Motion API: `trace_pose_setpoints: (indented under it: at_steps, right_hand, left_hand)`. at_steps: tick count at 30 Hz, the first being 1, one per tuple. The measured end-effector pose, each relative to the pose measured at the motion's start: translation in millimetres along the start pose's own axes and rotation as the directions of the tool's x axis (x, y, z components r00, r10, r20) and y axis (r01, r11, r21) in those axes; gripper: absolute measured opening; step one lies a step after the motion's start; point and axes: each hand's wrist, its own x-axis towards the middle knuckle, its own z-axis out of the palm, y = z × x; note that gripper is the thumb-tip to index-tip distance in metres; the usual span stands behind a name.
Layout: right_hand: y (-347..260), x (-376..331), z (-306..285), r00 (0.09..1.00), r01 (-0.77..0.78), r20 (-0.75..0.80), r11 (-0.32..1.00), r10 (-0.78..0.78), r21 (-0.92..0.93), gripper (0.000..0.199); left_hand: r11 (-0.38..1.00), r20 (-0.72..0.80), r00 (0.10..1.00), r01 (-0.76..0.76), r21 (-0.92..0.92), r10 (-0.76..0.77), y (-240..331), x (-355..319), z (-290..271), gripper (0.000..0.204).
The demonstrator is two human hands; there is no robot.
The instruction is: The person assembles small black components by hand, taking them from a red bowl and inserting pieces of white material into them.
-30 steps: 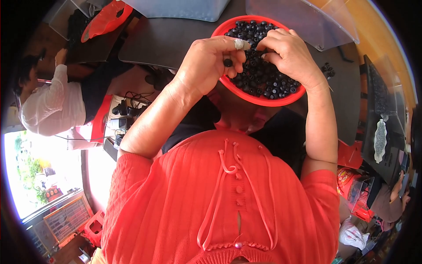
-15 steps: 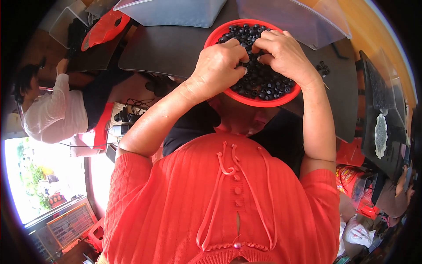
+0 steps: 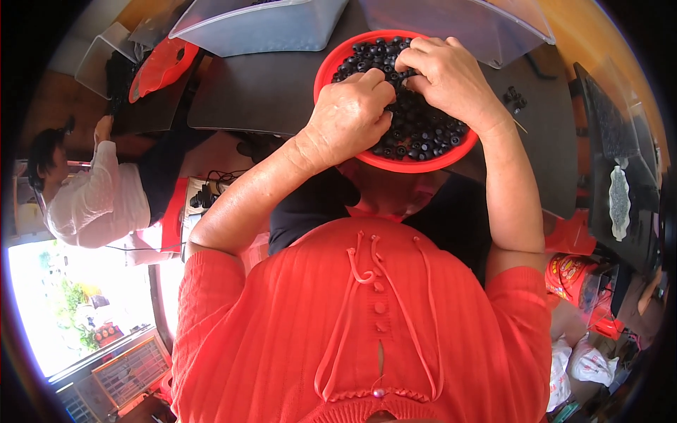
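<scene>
Small, round black plastic pieces, some with a hollow in one end, fill a round red basin. Over the basin's left part is my left hand, its fingers curled in and closed. My right hand reaches across the far right rim, with thumb and bent fingers drawn together in a pinch above the pieces. Both hands' fingertips come close to each other near the basin's middle. Whatever lies between the fingers of either hand is too small or hidden to name.
Two clear plastic bins, left and right, stand behind the basin on the dark table. Several loose black pieces lie right of it. Another person sits at far left near a red basin.
The left hand's fingers have curled in tighter, narrowing the gap between thumb and forefinger. Both hands remain over the basin. The whole view has shifted slightly.
</scene>
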Motion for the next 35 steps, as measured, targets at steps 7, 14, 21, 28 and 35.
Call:
trace_pose_setpoints:
  at_steps: [7,14,21,28,35]
  right_hand:
    - [-0.1,1.9,-1.4,1.000,-0.030,-0.009,1.000,0.030,-0.011,0.017]
    - [-3.0,5.0,-4.0,0.996,-0.051,-0.063,0.981,0.064,0.189,0.013]
    - [-3.0,6.7,-6.4,0.973,-0.095,-0.138,0.867,0.185,0.490,0.010]
    - [-3.7,4.7,-10.8,0.969,-0.183,-0.064,0.867,0.238,0.463,0.011]
    - [-6.6,2.8,-14.6,0.980,-0.148,-0.068,0.909,0.189,0.390,0.012]
  left_hand:
    - [0.979,0.021,0.996,-0.085,0.185,0.082,-3.7,0.9,3.1,0.017]
    - [0.989,-0.032,0.998,-0.044,0.140,0.049,-13.7,3.7,5.7,0.015]
    - [0.960,-0.020,0.979,0.194,-0.201,-0.202,-10.3,0.1,-4.2,0.017]
    - [0.987,-0.032,0.993,0.106,-0.117,-0.111,-2.2,-1.7,-1.2,0.023]
    - [0.997,-0.055,0.998,0.043,0.058,-0.040,1.5,-2.9,1.9,0.021]
